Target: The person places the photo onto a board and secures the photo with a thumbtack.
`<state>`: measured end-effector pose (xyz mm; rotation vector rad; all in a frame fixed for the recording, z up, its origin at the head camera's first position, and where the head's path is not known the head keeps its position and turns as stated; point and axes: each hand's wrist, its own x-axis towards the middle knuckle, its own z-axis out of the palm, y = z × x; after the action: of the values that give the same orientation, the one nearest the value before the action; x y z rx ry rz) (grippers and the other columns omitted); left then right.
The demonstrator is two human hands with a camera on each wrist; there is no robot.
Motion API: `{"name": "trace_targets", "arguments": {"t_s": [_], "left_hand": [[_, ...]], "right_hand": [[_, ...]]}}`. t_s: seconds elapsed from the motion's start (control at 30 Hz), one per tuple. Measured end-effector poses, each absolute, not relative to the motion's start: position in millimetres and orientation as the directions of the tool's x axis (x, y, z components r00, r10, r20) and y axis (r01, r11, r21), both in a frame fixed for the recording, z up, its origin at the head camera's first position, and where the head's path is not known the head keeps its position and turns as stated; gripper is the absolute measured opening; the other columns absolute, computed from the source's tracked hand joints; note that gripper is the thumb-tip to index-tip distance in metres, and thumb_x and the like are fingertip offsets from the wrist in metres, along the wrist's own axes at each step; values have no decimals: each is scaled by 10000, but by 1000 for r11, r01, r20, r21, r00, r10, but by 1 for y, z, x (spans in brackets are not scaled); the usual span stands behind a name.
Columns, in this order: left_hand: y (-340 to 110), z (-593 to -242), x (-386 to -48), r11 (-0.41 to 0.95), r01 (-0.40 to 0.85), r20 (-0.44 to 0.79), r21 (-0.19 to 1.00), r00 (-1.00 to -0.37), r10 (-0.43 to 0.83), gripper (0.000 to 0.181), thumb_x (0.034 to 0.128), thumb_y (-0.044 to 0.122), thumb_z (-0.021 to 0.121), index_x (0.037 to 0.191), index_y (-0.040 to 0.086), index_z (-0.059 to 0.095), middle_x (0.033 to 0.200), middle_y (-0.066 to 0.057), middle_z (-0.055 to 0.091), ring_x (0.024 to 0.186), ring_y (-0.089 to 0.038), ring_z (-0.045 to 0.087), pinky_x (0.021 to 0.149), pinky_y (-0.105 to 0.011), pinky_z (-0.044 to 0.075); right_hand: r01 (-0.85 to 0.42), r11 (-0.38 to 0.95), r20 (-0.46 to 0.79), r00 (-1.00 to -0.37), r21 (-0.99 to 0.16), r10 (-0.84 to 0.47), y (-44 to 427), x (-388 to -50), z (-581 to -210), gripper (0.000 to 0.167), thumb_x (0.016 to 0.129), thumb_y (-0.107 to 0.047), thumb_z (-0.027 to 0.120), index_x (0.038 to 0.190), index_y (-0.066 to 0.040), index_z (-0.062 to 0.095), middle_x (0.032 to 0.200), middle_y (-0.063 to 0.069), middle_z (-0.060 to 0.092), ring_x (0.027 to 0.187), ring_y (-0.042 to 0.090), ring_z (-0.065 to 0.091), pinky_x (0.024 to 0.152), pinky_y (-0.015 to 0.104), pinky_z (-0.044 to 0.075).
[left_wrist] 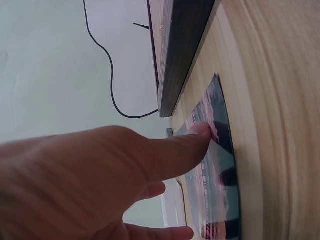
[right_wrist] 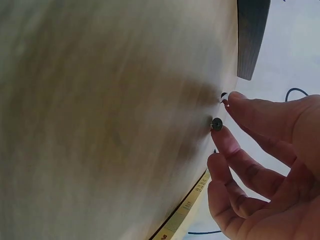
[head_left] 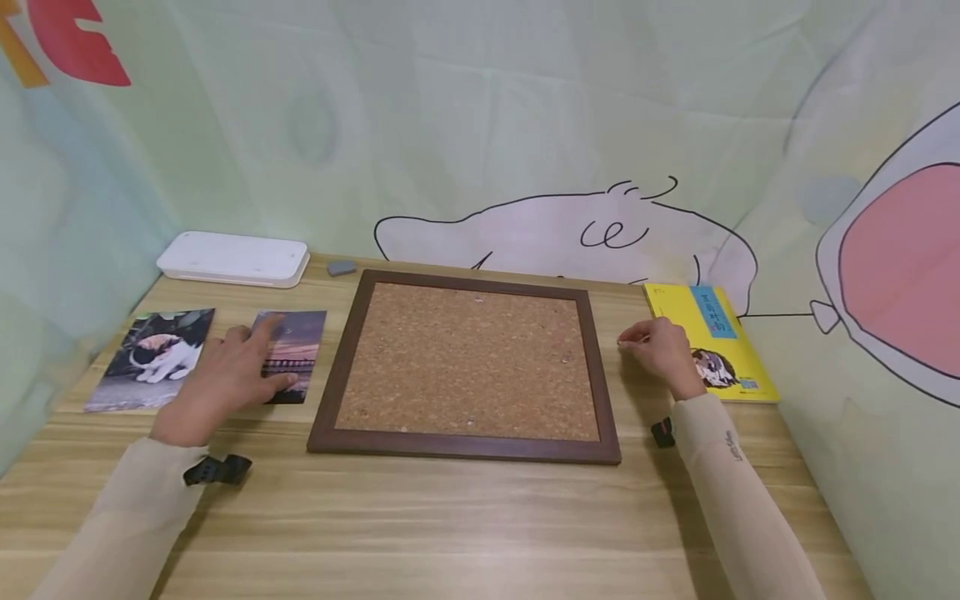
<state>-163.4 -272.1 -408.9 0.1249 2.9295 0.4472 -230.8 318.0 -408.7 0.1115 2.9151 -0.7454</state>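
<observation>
Wood-grain table (head_left: 420, 525), pale printed backdrop (head_left: 487, 125) round its far and right sides.

Sunset photo (head_left: 303, 342) lies flat, left of centre: long axis near-far, sky end pointing far, bridge line running left-right across it. Cat photo (head_left: 153, 358) sits left of it, long axis also near-far, cat upright as seen from the near side. Corkboard (head_left: 465, 367) is mid-table, flat, long axis left-right, dark wooden frame (head_left: 465, 445) all round.

Left hand (head_left: 232, 367): nothing gripped, fingers spread, over the sunset photo; thumb on or just above its near part, exact contact unclear. Right hand (head_left: 663, 354): just right of the board, fingers bent, thumb and index tips apart. One tack-like disc (right_wrist: 216, 124) at the index tip, a second small metal piece (right_wrist: 224, 97) at the thumb tip. Can't tell whether they're pinched or just touched.

Count: 2 photos, 1 board, 2 metal bits at the right fingertips, plus a few tiny shiny specks on the cork, too small to identify.

Around: 1 yellow book (head_left: 697, 342) on the right, long axis near-far; 1 white case (head_left: 234, 257) far left; 1 grey block (head_left: 341, 267) between case and board.

In the way: left hand hides the sunset photo's left side; right hand and wrist cover some of the book's left side.
</observation>
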Motion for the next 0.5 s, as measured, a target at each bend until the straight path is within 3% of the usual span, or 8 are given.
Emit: {"name": "trace_targets", "arguments": {"t_s": [0.3,0.5], "left_hand": [[-273,-408,-166,942,50,-120,332,-988,95,1002,929,328,829,1616,-98,238,1347,-548,456,1246,-699,431,1014,-760,400],[-282,-412,-168,934,44,-79,354,-994,77,909,921,238,822,1562,-147,305,1260,-517,546,1145,-675,527,946,-735,448]], "right_hand": [[66,886,-112,-994,-458,16,320,-234,-411,184,1022,-149,714,1090,-10,812,1130,218,777,1007,326,636,822,365,485],[68,885,-97,-995,-461,26,313,-234,-409,197,1036,-151,683,1125,-6,782,1142,219,751,1010,336,612,854,404,496]]}}
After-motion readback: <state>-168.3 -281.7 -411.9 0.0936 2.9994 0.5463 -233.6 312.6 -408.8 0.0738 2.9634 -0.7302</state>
